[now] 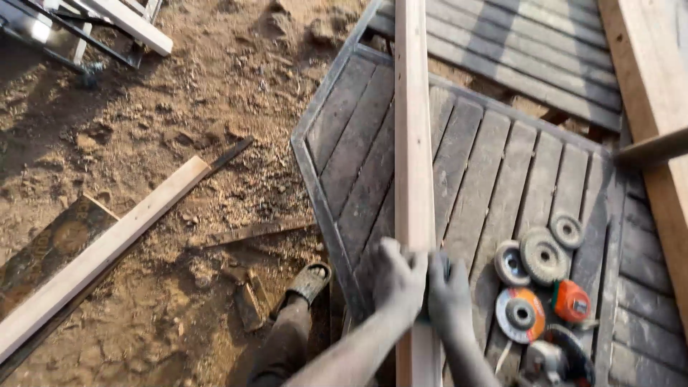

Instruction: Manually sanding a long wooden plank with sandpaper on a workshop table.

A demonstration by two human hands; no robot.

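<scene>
Pale wooden batten [413, 143] lies lengthwise across a slatted grey metal-framed panel [494, 179] that serves as the counter, running from the top edge of the view down to the person's hands. Left hand [396, 276] is clenched around the batten's left edge near its lower end, and right hand [449, 295] grips its right edge just beside the left, with a small dark object partly hidden in that grasp. Right of the batten, on the counter slats, sit several grinder discs [542, 254], an orange-centred flap disc [520, 314], an orange tape measure [572, 301] and part of an angle grinder [555, 362]. Left of the batten, below the counter's edge, a sandalled foot [308, 282] stands on sawdust-strewn dirt, and farther left a long pale plank [100, 251] lies on the ground. Far right of the batten, a broad wooden board [656, 107] crosses the counter.
</scene>
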